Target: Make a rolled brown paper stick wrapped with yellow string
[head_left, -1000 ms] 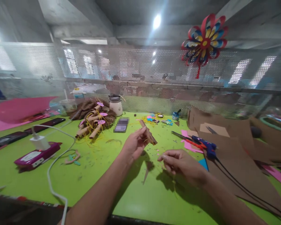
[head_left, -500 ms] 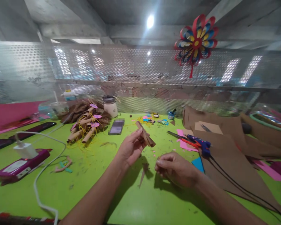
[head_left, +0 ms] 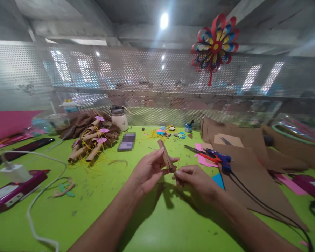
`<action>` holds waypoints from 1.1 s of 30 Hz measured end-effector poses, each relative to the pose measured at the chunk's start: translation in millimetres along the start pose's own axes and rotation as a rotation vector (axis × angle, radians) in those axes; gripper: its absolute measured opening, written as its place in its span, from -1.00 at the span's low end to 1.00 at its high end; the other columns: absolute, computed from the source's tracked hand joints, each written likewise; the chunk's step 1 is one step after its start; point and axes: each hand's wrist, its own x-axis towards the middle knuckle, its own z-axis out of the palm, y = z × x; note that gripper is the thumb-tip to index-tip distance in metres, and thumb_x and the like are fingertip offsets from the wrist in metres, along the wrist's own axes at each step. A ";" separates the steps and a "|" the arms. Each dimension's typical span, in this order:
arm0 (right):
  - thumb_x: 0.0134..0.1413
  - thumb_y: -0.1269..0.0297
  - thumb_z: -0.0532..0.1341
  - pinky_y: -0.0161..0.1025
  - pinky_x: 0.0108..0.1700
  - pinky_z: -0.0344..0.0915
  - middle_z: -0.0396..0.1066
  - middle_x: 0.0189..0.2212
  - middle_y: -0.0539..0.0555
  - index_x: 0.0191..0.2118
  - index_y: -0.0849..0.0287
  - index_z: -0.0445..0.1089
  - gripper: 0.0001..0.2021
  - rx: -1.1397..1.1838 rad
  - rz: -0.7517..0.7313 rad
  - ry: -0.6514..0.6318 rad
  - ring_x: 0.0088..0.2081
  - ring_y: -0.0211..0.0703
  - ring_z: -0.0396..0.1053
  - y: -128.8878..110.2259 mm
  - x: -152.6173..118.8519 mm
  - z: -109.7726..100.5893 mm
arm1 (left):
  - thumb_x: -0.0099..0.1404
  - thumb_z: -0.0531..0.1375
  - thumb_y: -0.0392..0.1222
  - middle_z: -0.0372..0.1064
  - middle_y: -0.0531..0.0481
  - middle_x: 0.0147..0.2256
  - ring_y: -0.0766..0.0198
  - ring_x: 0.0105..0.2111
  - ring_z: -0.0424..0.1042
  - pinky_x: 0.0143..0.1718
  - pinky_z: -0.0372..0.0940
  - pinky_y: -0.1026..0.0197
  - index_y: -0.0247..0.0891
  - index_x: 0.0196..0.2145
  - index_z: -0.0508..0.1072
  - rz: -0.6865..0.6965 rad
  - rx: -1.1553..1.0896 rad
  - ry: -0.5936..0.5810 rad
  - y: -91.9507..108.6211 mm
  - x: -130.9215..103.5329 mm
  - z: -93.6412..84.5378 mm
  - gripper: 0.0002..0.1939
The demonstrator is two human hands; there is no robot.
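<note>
My left hand (head_left: 150,170) grips a folded brown paper strip (head_left: 166,156) between thumb and fingers, tilted up over the green table (head_left: 157,224). Close to the strip's lower end, my right hand (head_left: 193,178) has its thumb and forefinger pinched together; what they hold, if anything, is too small to make out. The fingertips of both hands are close to each other at that end.
Brown paper rolls (head_left: 94,152) with yellow strings lie left, near a bottle (head_left: 119,119) and phone (head_left: 127,141). At right are scissors (head_left: 196,150), a blue glue gun (head_left: 220,159) and brown sheets (head_left: 252,182). A purple power strip (head_left: 21,189) sits left.
My right hand has come up to the lower end of the strip. The strip in my left hand now stands steeper. The whole view has shifted slightly.
</note>
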 end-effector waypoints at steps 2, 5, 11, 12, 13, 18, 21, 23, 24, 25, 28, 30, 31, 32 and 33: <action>-0.08 0.08 0.28 -0.27 -0.44 0.08 0.29 -0.65 0.01 -0.61 0.23 0.39 -0.69 -0.111 -0.011 0.070 -0.55 -0.30 0.17 -7.1 0.5 -6.5 | 0.21 0.17 -0.25 0.44 -0.11 -0.47 0.06 -0.25 0.48 -0.21 0.35 0.00 -0.29 -0.44 0.34 -0.048 0.058 -0.021 -1.0 0.8 -1.8 -0.91; -0.06 0.06 0.25 -0.29 -0.46 0.06 0.27 -0.65 -0.01 -0.61 0.23 0.39 -0.67 -0.249 -0.043 0.096 -0.55 -0.30 0.16 -15.4 0.4 -16.1 | 0.22 0.16 -0.24 0.43 -0.10 -0.48 0.12 -0.34 0.48 -0.27 0.36 0.03 -0.30 -0.44 0.34 -0.112 0.131 -0.073 -1.3 1.6 -3.8 -0.89; -0.05 0.03 0.24 -0.33 -0.50 0.00 0.23 -0.66 -0.03 -0.59 0.28 0.41 -0.63 -0.386 -0.114 0.012 -0.57 -0.33 0.13 -13.5 1.9 -27.1 | 0.21 0.15 -0.30 0.41 -0.04 -0.50 0.25 -0.47 0.45 -0.34 0.37 0.15 -0.33 -0.40 0.35 -0.176 0.121 -0.180 -2.7 -1.4 0.8 -0.95; -0.04 0.01 0.23 -0.33 -0.51 -0.01 0.24 -0.66 -0.03 -0.58 0.28 0.42 -0.62 -0.381 -0.114 -0.021 -0.57 -0.34 0.12 -12.1 2.2 -26.8 | 0.22 0.14 -0.30 0.41 -0.05 -0.50 0.26 -0.48 0.45 -0.37 0.37 0.19 -0.34 -0.40 0.35 -0.174 0.122 -0.186 -3.1 -1.9 2.0 -0.94; -0.03 0.00 0.22 -0.34 -0.52 -0.02 0.23 -0.67 -0.03 -0.57 0.29 0.42 -0.61 -0.381 -0.114 -0.045 -0.58 -0.35 0.11 -10.9 2.5 -26.3 | 0.23 0.13 -0.30 0.41 -0.06 -0.51 0.26 -0.50 0.45 -0.40 0.36 0.23 -0.35 -0.41 0.35 -0.166 0.125 -0.189 -3.6 -2.2 3.0 -0.93; 0.02 0.03 0.18 -0.35 -0.52 0.04 0.27 -0.67 -0.02 -0.54 0.30 0.46 -0.61 -0.442 -0.087 -0.046 -0.58 -0.34 0.16 -8.2 4.7 -28.3 | 0.29 0.03 -0.32 0.42 -0.14 -0.54 0.22 -0.49 0.47 -0.41 0.37 0.24 -0.39 -0.43 0.35 -0.140 0.140 -0.174 -5.0 -1.4 5.2 -0.82; 0.02 0.09 0.18 -0.35 -0.49 0.15 0.38 -0.59 0.03 -0.43 0.30 0.50 -0.67 -0.482 -0.030 -0.002 -0.54 -0.29 0.27 -4.9 8.3 -36.5 | 0.28 0.03 -0.34 0.44 -0.17 -0.52 0.22 -0.47 0.48 -0.36 0.39 0.22 -0.40 -0.43 0.36 -0.105 0.120 -0.094 -4.3 0.5 5.0 -0.83; 0.00 0.14 0.19 -0.33 -0.45 0.24 0.47 -0.46 0.09 -0.33 0.30 0.51 -0.70 -0.508 0.010 0.065 -0.49 -0.23 0.35 -2.0 11.5 -42.8 | 0.28 0.04 -0.35 0.46 -0.20 -0.51 0.22 -0.46 0.49 -0.34 0.40 0.23 -0.41 -0.43 0.38 -0.073 0.095 -0.034 -3.4 2.3 4.2 -0.83; -0.01 0.16 0.19 -0.30 -0.41 0.28 0.49 -0.39 0.12 -0.30 0.30 0.51 -0.70 -0.547 0.018 0.115 -0.44 -0.18 0.39 -1.0 13.0 -45.3 | 0.28 0.03 -0.35 0.46 -0.22 -0.50 0.22 -0.45 0.49 -0.34 0.40 0.24 -0.42 -0.43 0.38 -0.061 0.080 -0.014 -2.9 3.4 3.6 -0.82; -0.02 0.18 0.19 -0.27 -0.36 0.31 0.50 -0.33 0.16 -0.27 0.31 0.51 -0.70 -0.609 0.015 0.182 -0.39 -0.13 0.42 -0.6 14.1 -47.0 | 0.28 0.03 -0.35 0.46 -0.24 -0.49 0.21 -0.44 0.50 -0.34 0.41 0.24 -0.43 -0.43 0.39 -0.054 0.068 0.000 -2.5 4.4 2.8 -0.81; -0.04 0.23 0.19 -0.20 -0.21 0.33 0.48 -0.20 0.24 -0.18 0.32 0.49 -0.67 -0.824 -0.024 0.412 -0.27 -0.05 0.44 -6.3 12.7 -46.4 | 0.29 0.01 -0.35 0.47 -0.26 -0.46 0.20 -0.41 0.50 -0.33 0.42 0.24 -0.44 -0.42 0.40 -0.047 0.049 0.038 -1.1 7.3 -0.2 -0.79; -0.03 0.22 0.19 -0.18 -0.18 0.33 0.47 -0.16 0.24 -0.14 0.30 0.47 -0.66 -0.879 -0.036 0.511 -0.27 -0.07 0.45 -17.1 5.8 -43.8 | 0.28 0.01 -0.36 0.47 -0.24 -0.46 0.20 -0.41 0.50 -0.33 0.43 0.24 -0.43 -0.43 0.40 -0.034 0.065 0.068 0.0 9.1 -2.3 -0.79; -0.02 0.21 0.18 -0.19 -0.20 0.33 0.48 -0.17 0.22 -0.15 0.28 0.48 -0.67 -0.882 -0.040 0.529 -0.29 -0.09 0.45 -24.4 0.6 -43.5 | 0.28 0.02 -0.37 0.47 -0.23 -0.47 0.21 -0.42 0.50 -0.34 0.43 0.24 -0.43 -0.44 0.40 -0.025 0.077 0.079 0.6 9.9 -3.4 -0.79; -0.01 0.20 0.17 -0.21 -0.23 0.34 0.49 -0.21 0.19 -0.18 0.25 0.49 -0.69 -0.880 -0.044 0.531 -0.31 -0.10 0.45 -32.3 -5.4 -45.0 | 0.28 0.03 -0.37 0.47 -0.22 -0.49 0.21 -0.43 0.50 -0.36 0.44 0.25 -0.43 -0.44 0.41 -0.016 0.089 0.086 1.3 10.8 -4.4 -0.79; 0.00 0.18 0.16 -0.22 -0.27 0.34 0.51 -0.26 0.16 -0.22 0.21 0.51 -0.71 -0.878 -0.051 0.532 -0.34 -0.12 0.44 -40.5 -11.7 -49.0 | 0.27 0.03 -0.36 0.46 -0.21 -0.50 0.22 -0.44 0.49 -0.37 0.44 0.25 -0.43 -0.45 0.41 -0.010 0.101 0.091 1.8 11.7 -5.3 -0.79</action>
